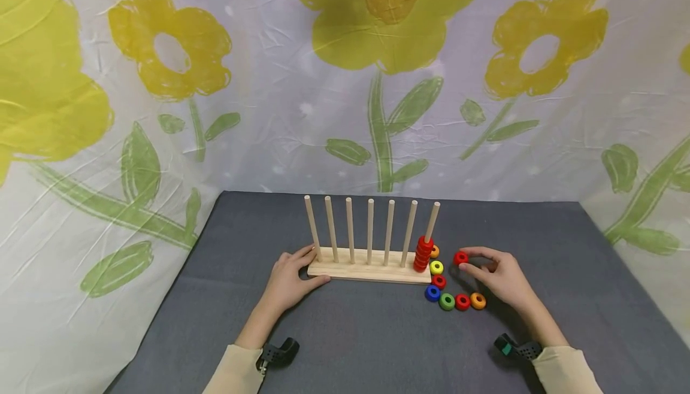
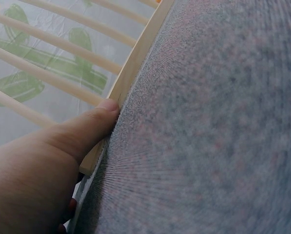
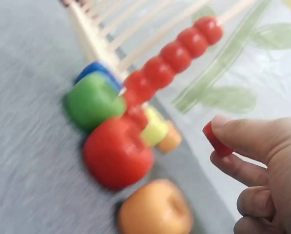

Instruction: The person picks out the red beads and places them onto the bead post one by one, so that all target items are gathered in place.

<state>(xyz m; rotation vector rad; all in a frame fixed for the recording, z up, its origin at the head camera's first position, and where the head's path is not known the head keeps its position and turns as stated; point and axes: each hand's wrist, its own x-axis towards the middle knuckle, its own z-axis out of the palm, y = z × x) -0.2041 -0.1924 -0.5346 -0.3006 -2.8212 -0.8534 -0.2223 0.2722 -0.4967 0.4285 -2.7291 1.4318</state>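
Note:
A wooden peg rack (image 1: 372,272) with a row of several upright pegs stands on the dark cloth. My left hand (image 1: 288,283) grips its left end, the thumb (image 2: 94,119) along the front edge and the other fingers mostly hidden behind. On the rightmost peg sits a stack of red beads (image 3: 175,56); the other pegs are bare. Off to the right of the rack, my right hand (image 1: 501,275) pinches one red bead (image 1: 460,258) between thumb and fingertips, raised off the cloth in the right wrist view.
Loose beads lie around the rack's right end: orange (image 1: 434,251), yellow (image 1: 436,267), red (image 1: 439,281), blue (image 1: 432,293), green (image 1: 447,302), with another red (image 1: 462,302) and orange bead (image 1: 478,301) nearer the right hand. Behind hangs a flower-printed sheet (image 1: 269,142).

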